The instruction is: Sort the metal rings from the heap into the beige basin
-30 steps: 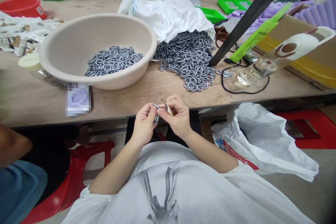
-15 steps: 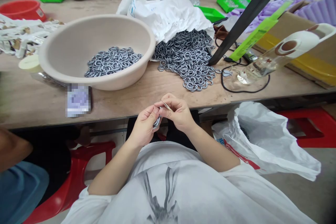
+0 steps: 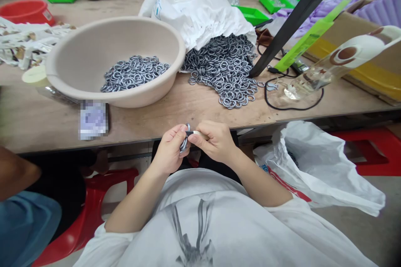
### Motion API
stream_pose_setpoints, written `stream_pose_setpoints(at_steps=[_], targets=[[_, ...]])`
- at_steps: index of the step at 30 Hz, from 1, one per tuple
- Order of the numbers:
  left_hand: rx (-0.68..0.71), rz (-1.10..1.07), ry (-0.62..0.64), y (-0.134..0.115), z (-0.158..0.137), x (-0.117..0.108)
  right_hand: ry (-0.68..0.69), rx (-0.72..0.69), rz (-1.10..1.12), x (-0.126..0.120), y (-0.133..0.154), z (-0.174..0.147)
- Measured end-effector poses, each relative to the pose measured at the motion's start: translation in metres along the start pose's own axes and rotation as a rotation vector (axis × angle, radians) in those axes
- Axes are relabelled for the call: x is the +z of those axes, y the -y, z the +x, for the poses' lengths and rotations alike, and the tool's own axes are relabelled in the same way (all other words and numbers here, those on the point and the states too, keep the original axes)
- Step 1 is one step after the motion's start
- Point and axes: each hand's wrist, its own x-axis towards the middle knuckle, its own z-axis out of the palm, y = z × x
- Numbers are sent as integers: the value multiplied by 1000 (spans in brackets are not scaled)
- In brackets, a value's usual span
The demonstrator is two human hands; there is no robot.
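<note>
My left hand (image 3: 171,148) is closed on a few shiny grey rings (image 3: 184,145), which stick out between the thumb and fingers. My right hand (image 3: 216,139) grips a small pale-handled tool with a dark flat tip (image 3: 189,133). That tip reaches the rings at my left thumb; its exact kind I cannot make out. Both hands are over my lap at the table's front edge. Beyond them, a big beige basin (image 3: 115,29) has many similar rings (image 3: 134,73) in it. To its right, a heap of loose rings (image 3: 230,73) spills from a white sack (image 3: 200,16).
A dark metal post (image 3: 285,29) rises at the right, beside a bottle (image 3: 326,71) and a looped black cable (image 3: 293,109). A phone-like item (image 3: 93,120) lies near the basin. A white plastic bag (image 3: 316,162) is at my right; another person's arm (image 3: 17,173) is at left.
My right hand has turned over and shifted slightly right. The tool's dark tip now shows against the rings. One ring now stands up above my left fingers.
</note>
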Motion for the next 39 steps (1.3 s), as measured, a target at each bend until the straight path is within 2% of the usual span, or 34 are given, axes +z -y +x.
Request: stream_pose_setpoints(at_steps=[9,11,14,16,19,22,24,26,32,34,37,39], targets=[[39,39,36,2,-2,-3,84,30,47,-4,-2,2],[28,101,87,5,-6,-4,47,102,79,-3,-14,4],[-16,190,152,6,-11,-5,-123,285,54,-7,-39,10],[-18,159,114,4,-11,-5,-228,337,-71,-15,-54,14],[-6,61,28,-1,-6,-5,-312,386,-401,-33,-70,21],[-37,-10,11,-3,1,-6,-214,503,-685,-46,-81,27],[-65,-57,3,-4,4,-7,-136,558,-763,-49,-86,29],[-94,-107,-6,-4,8,-9,-119,563,-771,-48,-88,29],[-128,-177,-11,-6,13,-11,-170,494,-642,-40,-85,26],[-116,-165,-23,-5,13,-8,-226,464,-545,-36,-82,25],[-82,-100,-40,-1,14,-3,-292,330,-181,-25,-69,21],[-41,-56,-58,4,15,0,-235,226,170,-13,-56,16]])
